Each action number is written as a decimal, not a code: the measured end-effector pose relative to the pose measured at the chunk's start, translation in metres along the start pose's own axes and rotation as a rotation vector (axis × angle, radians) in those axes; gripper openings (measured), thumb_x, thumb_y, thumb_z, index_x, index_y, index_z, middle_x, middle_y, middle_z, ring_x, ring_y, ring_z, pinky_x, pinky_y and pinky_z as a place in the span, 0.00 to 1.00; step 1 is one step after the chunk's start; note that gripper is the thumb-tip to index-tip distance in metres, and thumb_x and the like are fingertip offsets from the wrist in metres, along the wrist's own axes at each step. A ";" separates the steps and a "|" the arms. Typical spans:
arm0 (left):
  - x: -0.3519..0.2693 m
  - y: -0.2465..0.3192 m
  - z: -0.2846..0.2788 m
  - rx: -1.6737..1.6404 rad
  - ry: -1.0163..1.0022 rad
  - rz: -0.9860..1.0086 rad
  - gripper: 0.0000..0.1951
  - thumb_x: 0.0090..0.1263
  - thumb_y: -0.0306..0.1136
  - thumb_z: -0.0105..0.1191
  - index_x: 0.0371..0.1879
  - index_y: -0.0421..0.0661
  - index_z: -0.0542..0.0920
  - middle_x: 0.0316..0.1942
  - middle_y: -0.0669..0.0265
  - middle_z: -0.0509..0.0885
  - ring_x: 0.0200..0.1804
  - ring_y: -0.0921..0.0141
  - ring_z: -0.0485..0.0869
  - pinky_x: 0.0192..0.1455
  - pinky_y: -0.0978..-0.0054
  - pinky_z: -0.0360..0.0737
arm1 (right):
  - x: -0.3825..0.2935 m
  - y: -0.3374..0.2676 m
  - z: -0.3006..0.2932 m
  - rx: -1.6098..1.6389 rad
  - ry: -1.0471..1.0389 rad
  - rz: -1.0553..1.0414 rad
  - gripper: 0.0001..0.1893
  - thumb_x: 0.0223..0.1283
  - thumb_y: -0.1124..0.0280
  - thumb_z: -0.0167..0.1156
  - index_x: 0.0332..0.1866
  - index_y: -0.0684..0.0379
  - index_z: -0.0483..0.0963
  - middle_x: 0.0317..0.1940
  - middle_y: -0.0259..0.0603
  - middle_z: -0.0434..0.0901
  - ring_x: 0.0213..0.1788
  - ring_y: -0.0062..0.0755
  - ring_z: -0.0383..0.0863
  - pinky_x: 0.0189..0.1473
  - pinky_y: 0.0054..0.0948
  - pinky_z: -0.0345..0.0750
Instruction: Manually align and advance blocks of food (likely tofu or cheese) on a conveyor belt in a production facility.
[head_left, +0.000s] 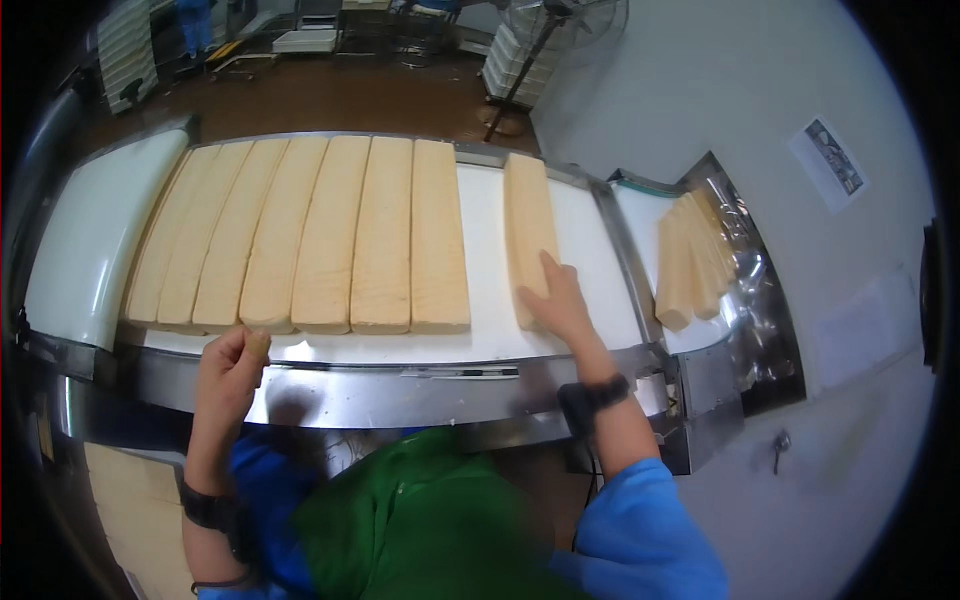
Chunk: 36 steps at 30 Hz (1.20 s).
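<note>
My right hand (559, 304) grips a single long pale-yellow block (529, 217) near its front end, thumb towards one side and fingers at the other. This block lies apart from a row of several similar blocks (322, 240), which sit side by side on the white conveyor belt (484, 247). My left hand (229, 375) hovers at the row's front edge, before the block ends, its fingers curled closed. I can make out nothing in it, though its palm side is hidden.
A metal rail (330, 394) borders the belt in front of me. More blocks (686, 262) lie bunched at right, beside a wall (750, 97). A white belt section (105, 232) adjoins at left. Pale slabs (139, 510) are stacked lower left. Beyond stand a fan (559, 22) and a person (195, 26).
</note>
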<state>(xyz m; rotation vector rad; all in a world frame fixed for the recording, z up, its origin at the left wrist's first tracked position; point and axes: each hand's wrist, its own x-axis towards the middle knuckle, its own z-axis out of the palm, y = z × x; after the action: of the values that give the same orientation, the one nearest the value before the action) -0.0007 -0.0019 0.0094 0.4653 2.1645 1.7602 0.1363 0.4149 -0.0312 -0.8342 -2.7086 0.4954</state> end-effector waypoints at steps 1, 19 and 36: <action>0.000 -0.001 0.000 -0.019 -0.007 -0.007 0.19 0.71 0.42 0.51 0.18 0.45 0.71 0.14 0.78 0.66 0.19 0.85 0.61 0.21 0.83 0.57 | 0.001 -0.014 0.005 0.009 -0.006 -0.006 0.39 0.48 0.53 0.62 0.66 0.58 0.61 0.53 0.58 0.66 0.56 0.55 0.70 0.56 0.40 0.71; -0.001 0.000 -0.003 0.024 -0.026 0.010 0.19 0.71 0.43 0.52 0.19 0.45 0.72 0.15 0.75 0.69 0.19 0.84 0.64 0.21 0.84 0.60 | 0.037 -0.042 0.051 0.701 -0.234 -0.048 0.24 0.71 0.62 0.41 0.65 0.67 0.57 0.56 0.55 0.72 0.59 0.40 0.71 0.60 0.29 0.67; 0.001 -0.004 -0.002 0.008 -0.027 0.011 0.17 0.72 0.39 0.50 0.19 0.45 0.71 0.15 0.77 0.68 0.19 0.85 0.62 0.21 0.84 0.58 | 0.024 0.144 -0.059 -0.411 0.188 0.754 0.38 0.44 0.54 0.64 0.55 0.75 0.66 0.54 0.56 0.69 0.58 0.51 0.71 0.55 0.45 0.72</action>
<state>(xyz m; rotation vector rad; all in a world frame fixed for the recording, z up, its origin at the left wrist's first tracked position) -0.0026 -0.0042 0.0060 0.5011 2.1557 1.7422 0.2079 0.5548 -0.0313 -1.9159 -2.2718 -0.0282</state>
